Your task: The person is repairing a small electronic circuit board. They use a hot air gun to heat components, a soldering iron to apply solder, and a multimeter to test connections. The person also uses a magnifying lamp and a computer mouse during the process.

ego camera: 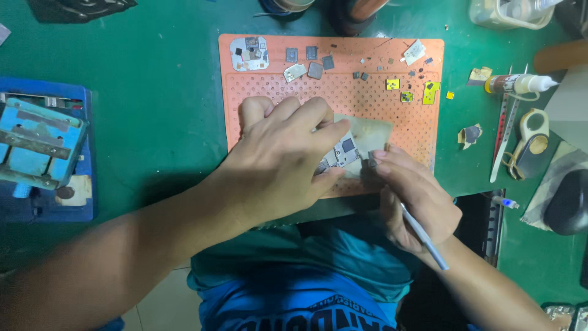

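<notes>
A green work table [159, 98] carries an orange perforated silicone mat [422, 132], a blue metal clamp fixture [37, 147] on a blue tray, a white-tipped glue tube [520, 83] and steel tweezers [505, 132].

Under left hand [278, 162]: small board [343, 152], shiny metal squares, flat grey. Beside right hand [411, 195] fingertips: pale cloth [370, 132], soft, dull. In right hand: thin tool [424, 236], smooth silver metal. Below both: orange mat [416, 132], rubbery, matt, dotted with tiny holes. Around mat: green table top [159, 92], matt, speckled.
</notes>
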